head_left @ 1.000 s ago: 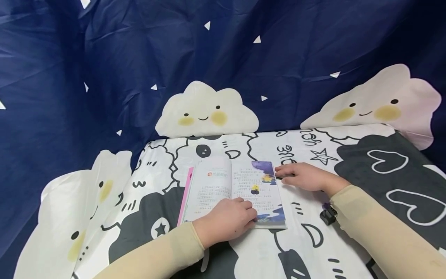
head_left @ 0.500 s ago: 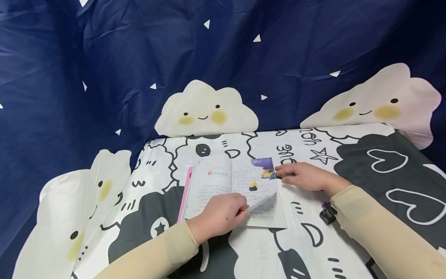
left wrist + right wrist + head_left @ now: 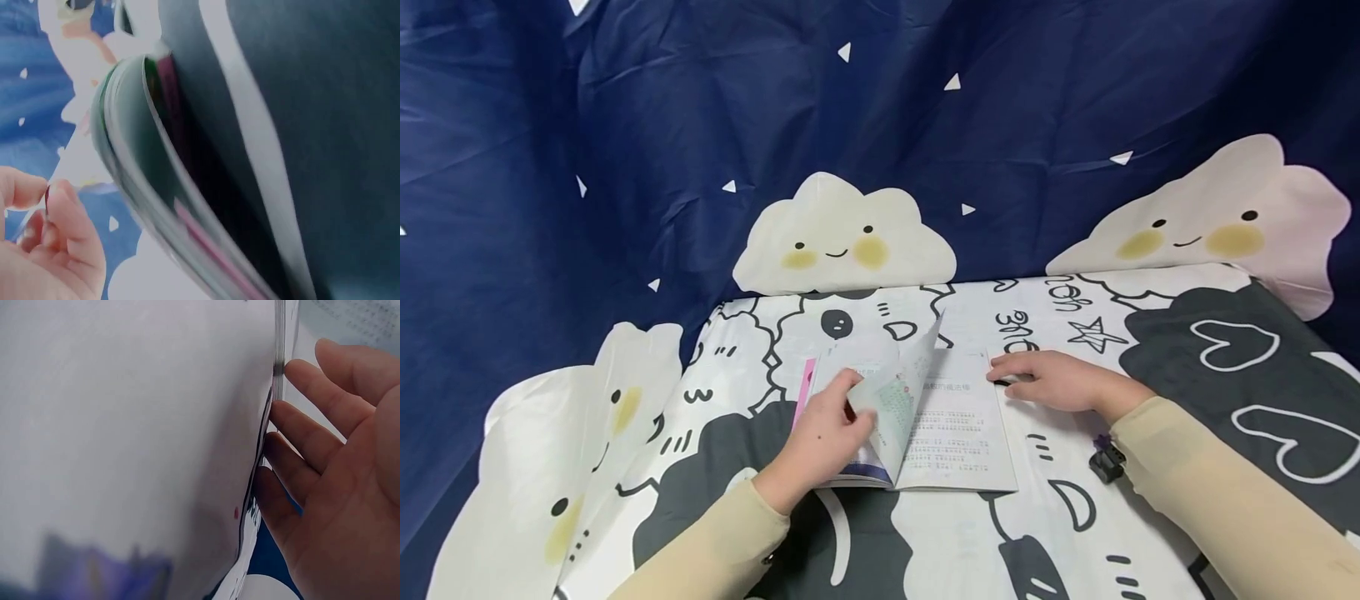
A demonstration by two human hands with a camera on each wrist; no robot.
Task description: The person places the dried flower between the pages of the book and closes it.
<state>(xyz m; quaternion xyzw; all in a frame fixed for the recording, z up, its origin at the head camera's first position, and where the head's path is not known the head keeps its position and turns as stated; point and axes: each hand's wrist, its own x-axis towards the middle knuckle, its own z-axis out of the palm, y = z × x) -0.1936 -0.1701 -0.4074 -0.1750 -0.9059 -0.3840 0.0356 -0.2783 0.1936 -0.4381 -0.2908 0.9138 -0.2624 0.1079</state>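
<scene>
An open book [image 3: 961, 437] with printed text lies in the middle of the bed. One of its pages [image 3: 901, 400] stands up from the spine, curving over toward the left. My left hand [image 3: 822, 433] is over the left half, and in the left wrist view its thumb and forefinger pinch the thin page edge. At the book's right side rests my right hand [image 3: 1056, 382]. In the right wrist view its extended fingers [image 3: 312, 434] touch the stacked page edges.
Black-and-white cartoon bedding [image 3: 1067, 450] spreads beneath the book. A pink edge [image 3: 806, 387] shows under the book's left side. Cloud-shaped cushions [image 3: 846, 237] line the back and left, before a dark blue curtain [image 3: 880, 100]. A small black device [image 3: 1107, 461] sits at the right wrist.
My left hand has moved left from the book's lower right, bringing the page up and across the spine. A different right-hand page now shows. The right hand has stayed nearly still.
</scene>
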